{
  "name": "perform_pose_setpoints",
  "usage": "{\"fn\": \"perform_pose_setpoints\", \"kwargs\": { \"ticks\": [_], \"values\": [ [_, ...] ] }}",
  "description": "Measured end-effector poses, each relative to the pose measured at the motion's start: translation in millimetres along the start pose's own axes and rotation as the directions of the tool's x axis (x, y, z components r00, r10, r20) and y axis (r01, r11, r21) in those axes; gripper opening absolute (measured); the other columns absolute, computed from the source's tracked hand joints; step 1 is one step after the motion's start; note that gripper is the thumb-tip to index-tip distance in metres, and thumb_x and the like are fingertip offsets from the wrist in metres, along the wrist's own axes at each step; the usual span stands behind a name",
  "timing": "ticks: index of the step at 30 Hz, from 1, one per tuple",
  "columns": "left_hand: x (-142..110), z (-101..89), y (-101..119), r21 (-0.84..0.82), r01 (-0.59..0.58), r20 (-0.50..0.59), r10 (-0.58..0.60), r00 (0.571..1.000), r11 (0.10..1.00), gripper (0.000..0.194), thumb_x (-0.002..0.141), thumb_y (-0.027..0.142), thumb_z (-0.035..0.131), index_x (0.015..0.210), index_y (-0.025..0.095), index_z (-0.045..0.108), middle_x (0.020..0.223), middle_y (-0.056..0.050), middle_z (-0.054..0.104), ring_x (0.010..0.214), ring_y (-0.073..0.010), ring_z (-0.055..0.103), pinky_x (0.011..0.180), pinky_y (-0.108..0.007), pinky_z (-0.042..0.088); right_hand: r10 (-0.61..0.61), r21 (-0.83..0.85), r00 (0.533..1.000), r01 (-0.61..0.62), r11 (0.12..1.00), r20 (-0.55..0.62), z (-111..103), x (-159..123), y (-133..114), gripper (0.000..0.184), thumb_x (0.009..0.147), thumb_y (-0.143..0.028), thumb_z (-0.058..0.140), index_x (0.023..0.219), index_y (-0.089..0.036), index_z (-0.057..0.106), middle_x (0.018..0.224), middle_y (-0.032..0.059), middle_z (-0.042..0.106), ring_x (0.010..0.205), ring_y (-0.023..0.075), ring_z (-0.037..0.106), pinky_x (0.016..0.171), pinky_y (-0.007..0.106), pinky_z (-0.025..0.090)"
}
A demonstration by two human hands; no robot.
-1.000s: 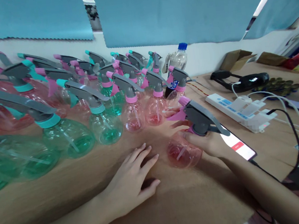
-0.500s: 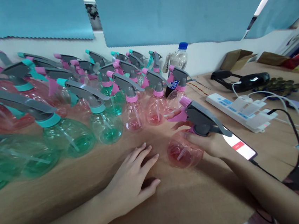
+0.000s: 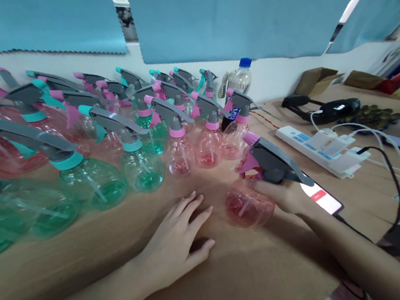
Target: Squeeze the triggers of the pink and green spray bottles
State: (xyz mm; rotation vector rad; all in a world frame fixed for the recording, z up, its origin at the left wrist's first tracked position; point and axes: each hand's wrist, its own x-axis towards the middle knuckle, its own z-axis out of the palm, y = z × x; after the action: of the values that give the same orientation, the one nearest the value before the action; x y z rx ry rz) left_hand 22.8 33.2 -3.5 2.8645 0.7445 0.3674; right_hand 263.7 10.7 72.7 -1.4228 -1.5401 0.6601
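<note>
My right hand (image 3: 285, 193) is wrapped around the neck of a pink spray bottle (image 3: 250, 206) with a grey head and pink trigger (image 3: 270, 164), holding it tilted over the table. A fingertip rests by the pink trigger. My left hand (image 3: 178, 241) lies flat on the wooden table (image 3: 233, 279) with fingers spread, holding nothing, just left of the bottle. Beyond both hands stand rows of pink spray bottles (image 3: 207, 135) and green spray bottles (image 3: 140, 160).
A phone with a lit screen (image 3: 323, 197) lies under my right wrist. A white power strip (image 3: 322, 150) with plugs and cables sits to the right, a black device (image 3: 334, 109) behind it. A clear water bottle (image 3: 239, 78) and cardboard boxes (image 3: 315, 80) stand by the wall.
My right hand has tipped the pink spray bottle slightly and shifted it a little to the right. My left hand has stayed where it was.
</note>
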Motion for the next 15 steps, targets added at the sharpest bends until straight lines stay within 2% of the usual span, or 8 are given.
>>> {"fn": "perform_pose_setpoints", "kwargs": {
  "ticks": [3,5,9,12,15],
  "values": [
    [-0.1,-0.8,0.6,-0.018,0.002,-0.006,-0.002,1.000,1.000,0.050,0.091,0.038,0.057,0.136,0.017,0.051,0.147,-0.015,0.042,0.138,-0.0334,0.034,0.108,-0.054,0.034,-0.021,-0.014,0.999,0.021,1.000,-0.023,-0.1,1.6,-2.6,0.011,0.061,-0.024,0.052,0.053,-0.024,0.044,0.048,-0.0042,0.045,0.047,0.0129,0.045,0.046,0.027,0.043],
    [-0.3,-1.6,0.9,-0.026,0.004,-0.009,-0.004,1.000,1.000,0.050,0.091,0.037,0.057,0.136,0.017,0.051,0.147,-0.015,0.043,0.137,-0.0336,0.034,0.108,-0.054,0.034,-0.043,0.010,0.999,0.043,0.999,-0.024,0.5,3.1,-2.9,0.001,0.060,-0.025,0.053,0.060,-0.024,0.053,0.054,-0.0025,0.054,0.052,0.0160,0.053,0.052,0.031,0.048],
    [-0.6,-2.7,1.4,-0.024,0.002,-0.009,-0.002,1.000,1.000,0.050,0.091,0.037,0.057,0.136,0.016,0.050,0.147,-0.016,0.043,0.137,-0.0342,0.034,0.107,-0.055,0.035,-0.039,0.072,0.999,0.037,0.997,0.029,1.5,4.2,0.9,0.027,0.062,-0.023,0.054,0.086,-0.025,0.067,0.066,0.0004,0.065,0.067,0.0230,0.065,0.066,0.039,0.054],
    [-0.8,-2.5,1.6,-0.020,0.001,-0.011,-0.001,1.000,1.000,0.050,0.091,0.036,0.057,0.135,0.016,0.051,0.147,-0.016,0.043,0.137,-0.0342,0.034,0.107,-0.055,0.035,-0.027,0.073,0.999,0.025,0.997,0.035,1.5,3.3,3.3,0.030,0.064,-0.027,0.056,0.091,-0.025,0.069,0.062,-0.0004,0.063,0.060,0.0216,0.064,0.062,0.038,0.054],
    [-0.9,-2.1,1.6,-0.003,-0.002,0.000,0.002,1.000,1.000,0.051,0.091,0.037,0.057,0.136,0.015,0.050,0.147,-0.016,0.042,0.138,-0.0339,0.034,0.107,-0.054,0.035,-0.023,0.029,1.000,0.022,0.999,0.007,1.0,2.6,1.9,0.023,0.065,-0.031,0.058,0.083,-0.024,0.069,0.049,-0.0037,0.053,0.048,0.0181,0.057,0.054,0.036,0.052]
  ]
}}
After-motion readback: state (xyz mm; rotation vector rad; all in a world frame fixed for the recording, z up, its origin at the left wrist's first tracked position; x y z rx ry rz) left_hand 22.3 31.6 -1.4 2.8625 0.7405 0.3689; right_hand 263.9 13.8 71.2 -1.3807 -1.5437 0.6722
